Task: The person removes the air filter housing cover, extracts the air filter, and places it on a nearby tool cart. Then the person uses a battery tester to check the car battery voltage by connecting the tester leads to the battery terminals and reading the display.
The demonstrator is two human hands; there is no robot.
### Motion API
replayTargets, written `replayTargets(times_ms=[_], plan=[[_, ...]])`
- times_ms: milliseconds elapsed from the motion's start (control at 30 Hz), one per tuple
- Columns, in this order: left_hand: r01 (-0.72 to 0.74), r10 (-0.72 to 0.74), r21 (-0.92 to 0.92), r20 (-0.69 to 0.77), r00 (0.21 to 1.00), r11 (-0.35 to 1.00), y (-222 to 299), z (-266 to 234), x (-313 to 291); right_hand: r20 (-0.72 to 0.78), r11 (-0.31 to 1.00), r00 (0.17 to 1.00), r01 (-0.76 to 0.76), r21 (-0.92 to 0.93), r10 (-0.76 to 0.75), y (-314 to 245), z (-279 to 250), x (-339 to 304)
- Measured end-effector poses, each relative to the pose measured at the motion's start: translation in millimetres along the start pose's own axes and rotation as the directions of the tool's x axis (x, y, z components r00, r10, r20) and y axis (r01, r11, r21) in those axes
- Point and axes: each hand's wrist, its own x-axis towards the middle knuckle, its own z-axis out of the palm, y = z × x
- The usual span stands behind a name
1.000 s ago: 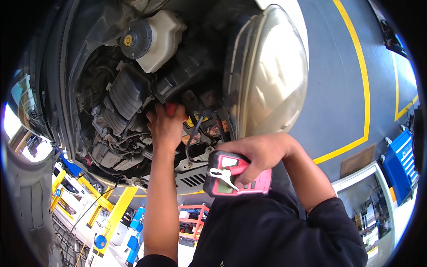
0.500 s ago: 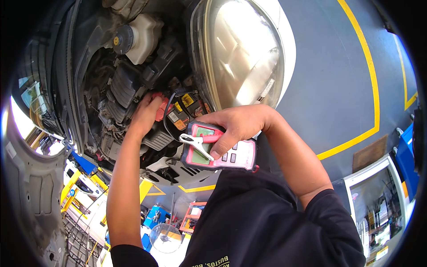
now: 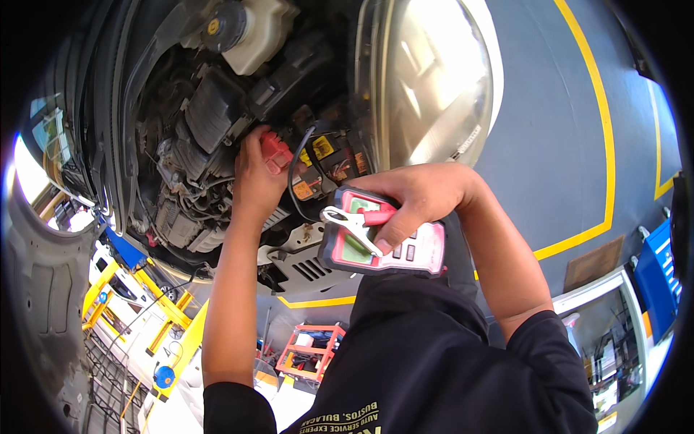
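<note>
My left hand (image 3: 254, 181) reaches into a car's open engine bay and grips a red clamp (image 3: 275, 152) at the battery (image 3: 325, 160), which carries yellow and orange stickers. A black cable (image 3: 295, 184) runs from the clamp toward the tester. My right hand (image 3: 419, 199) holds a red and grey handheld tester (image 3: 379, 242) with a green screen, together with a second clamp with silver jaws (image 3: 352, 223) lying across its face. The tester hangs in front of my chest, below the headlight.
A large headlight (image 3: 426, 79) sits right of the engine bay, a white fluid reservoir (image 3: 256, 32) at the top. Grey floor with yellow lines (image 3: 600, 145) lies to the right. Yellow lift arms (image 3: 166, 311), a red cart (image 3: 307, 354) and a blue cabinet (image 3: 661, 278) stand around.
The view has shifted, bringing the engine bay nearer. My left hand has closed on the red clamp at the battery. My right hand has kept hold of the tester.
</note>
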Motion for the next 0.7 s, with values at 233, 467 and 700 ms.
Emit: replayTargets(times_ms=[233,467,700], plan=[[-0.069,0.054,0.201,0.081,0.995,0.977,-1,-16,3,-0.019,0.996,0.999,-0.036,0.076,0.037,0,2,2],[-0.128,0.118,0.187,0.062,0.991,0.974,-29,-12,-9,-0.056,0.994,0.998,-0.004,0.109,0.01,2,5,1],[-0.194,0.208,0.197,-0.052,0.977,0.961,-54,0,-13,-0.169,0.997,0.985,-0.035,0.062,0.045,6,4,-4]])
